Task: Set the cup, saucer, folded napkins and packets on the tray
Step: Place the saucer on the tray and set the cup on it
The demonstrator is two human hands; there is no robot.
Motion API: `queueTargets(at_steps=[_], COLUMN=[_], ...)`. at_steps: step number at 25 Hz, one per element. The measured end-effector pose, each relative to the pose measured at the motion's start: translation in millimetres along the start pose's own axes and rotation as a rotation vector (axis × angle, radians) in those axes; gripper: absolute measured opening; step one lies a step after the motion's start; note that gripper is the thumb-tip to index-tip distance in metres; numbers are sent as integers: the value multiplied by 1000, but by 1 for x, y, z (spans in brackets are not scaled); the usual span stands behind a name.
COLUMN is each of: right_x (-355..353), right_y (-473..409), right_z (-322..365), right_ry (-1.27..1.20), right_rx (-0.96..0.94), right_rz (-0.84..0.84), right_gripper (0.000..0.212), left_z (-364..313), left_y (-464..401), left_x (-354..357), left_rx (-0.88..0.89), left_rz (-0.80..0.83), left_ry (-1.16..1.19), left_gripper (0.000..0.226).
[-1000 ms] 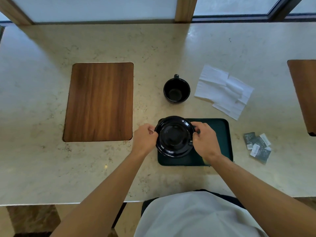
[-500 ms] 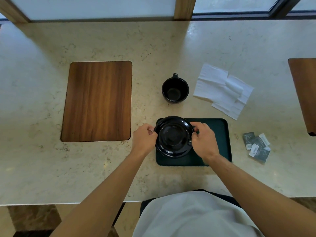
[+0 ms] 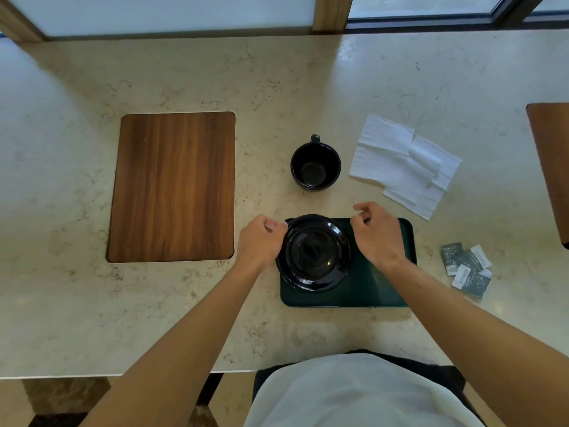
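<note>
Both hands lifted off saucer, now loosely curled, empty, flanking it

Soft daylight falls from the window onto the pale counter; beside it, edges bow outward, and the saucer glints faintly.

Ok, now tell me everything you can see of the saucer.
The saucer is round, black and glossy, apparently glazed ceramic, with a raised rim and a recessed centre ring. It is empty and lies flat and upright on the left part of the dark green tray, its left edge overhanging the tray's side. The left hand is at its left rim; the right hand hovers beside its right rim, fingers loosely curled.
</note>
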State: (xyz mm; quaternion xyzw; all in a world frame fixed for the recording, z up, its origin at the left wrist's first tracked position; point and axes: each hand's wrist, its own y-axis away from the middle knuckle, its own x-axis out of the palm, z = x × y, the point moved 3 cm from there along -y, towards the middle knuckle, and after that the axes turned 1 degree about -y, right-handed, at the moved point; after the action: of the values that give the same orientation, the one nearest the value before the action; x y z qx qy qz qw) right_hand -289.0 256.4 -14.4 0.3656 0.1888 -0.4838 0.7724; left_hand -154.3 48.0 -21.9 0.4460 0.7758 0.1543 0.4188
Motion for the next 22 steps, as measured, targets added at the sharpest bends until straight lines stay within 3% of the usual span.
queueTargets(at_steps=[10,22], right_x=[13,24], right_y=[-80,-90], right_z=[47,53], right_ry=[-288,-389], right_rx=[59,13], right_rz=[68,82], right_gripper=[42,44], left_z=[-85,-93], left_y=[-75,-93], left_x=[-3,9], left_rx=[53,41], left_rz=[38,10], left_ry=[218,286], left_gripper=[44,23])
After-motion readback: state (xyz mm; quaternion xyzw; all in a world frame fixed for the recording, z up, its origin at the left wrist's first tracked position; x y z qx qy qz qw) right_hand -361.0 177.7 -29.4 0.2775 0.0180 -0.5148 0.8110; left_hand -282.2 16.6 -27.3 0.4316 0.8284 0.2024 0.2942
